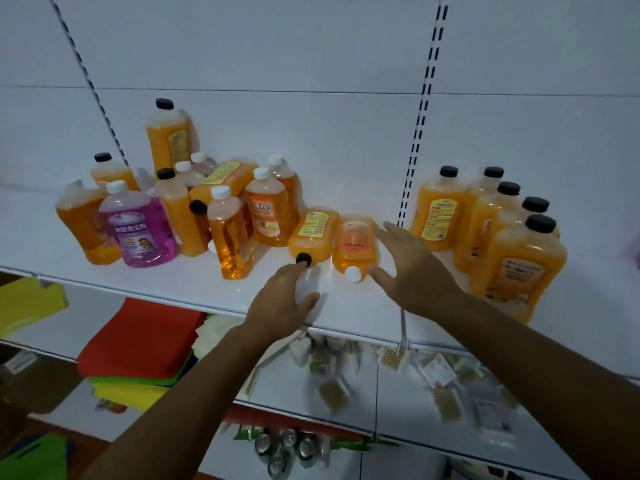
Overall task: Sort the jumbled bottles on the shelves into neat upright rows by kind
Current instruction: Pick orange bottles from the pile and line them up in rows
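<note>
Two orange bottles lie on their sides in the middle of the white shelf (180,289): a black-capped bottle (313,233) and a white-capped bottle (356,245), caps toward me. My left hand (282,299) hovers spread just in front of the black cap, holding nothing. My right hand (410,268) is spread beside the white-capped bottle, on its right, fingers near it. A jumbled cluster (221,206) of orange bottles and one purple bottle (138,230) stands on the left. A neat group of upright black-capped orange bottles (485,233) stands on the right.
Slotted uprights (420,116) run up the white back panel. Below the shelf, folded red (138,341), green and yellow cloths lie at the left, small packaged combs and sachets (398,372) hang or lie at the right, and cans (287,448) sit lower down.
</note>
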